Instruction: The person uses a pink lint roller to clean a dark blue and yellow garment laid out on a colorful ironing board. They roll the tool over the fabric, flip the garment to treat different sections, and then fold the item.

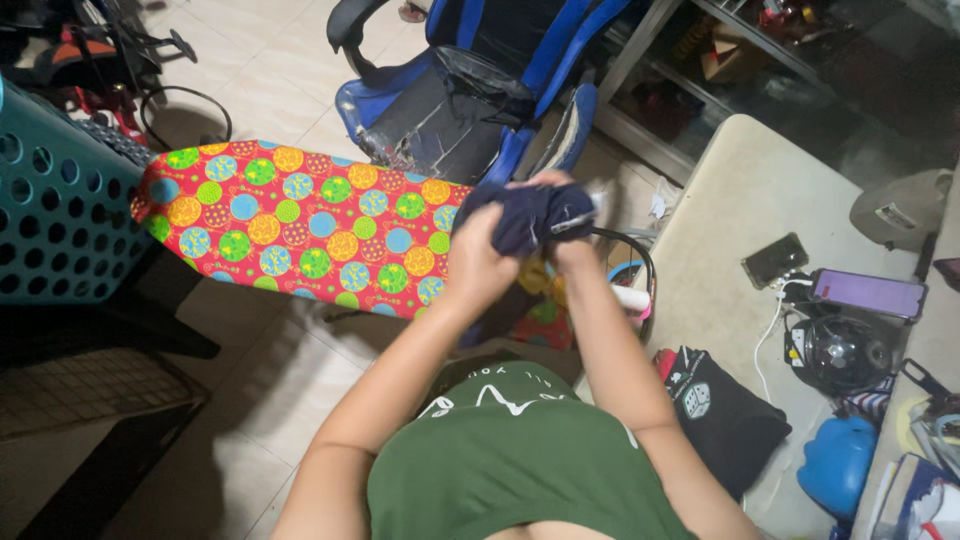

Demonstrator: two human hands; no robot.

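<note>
Looking down onto pale glossy floor tiles (270,75), square-laid, with thin grout lines. Ironing board (300,225): long, narrow, rounded at the far end; padded cover in bright red cloth printed with green, yellow, blue and orange circles. Laundry basket (50,200): teal moulded plastic, walls pierced with rows of round holes, at the left edge beside the board. Swivel chair (470,90): blue and black, seat covering cracked and peeling, just behind the board. Bed or mattress (740,200): cream fabric, soft, rounded corner, on the right. On it: two flat phones (868,293), one dark, one with a purple face, a white cable alongside; a small black round fan (838,350); a folded black shirt (720,410) with white print; a blue rounded plastic object (835,465), kind unclear. Metal shelving (720,40) along the top right, contents blurred.

Dark navy garment (525,215): soft, crumpled knit or woven cloth, bunched into a lump, held up in the air over the near end of the ironing board, at chest height. Left hand (478,262): fingers curled and pressed into the lower left of the bundle, clutching it. Right hand (572,235): closed around the right side of the same bundle, knuckles upward, partly wrapped in the cloth. Both forearms bare, raised from a green printed shirt (510,450) in the foreground.
</note>
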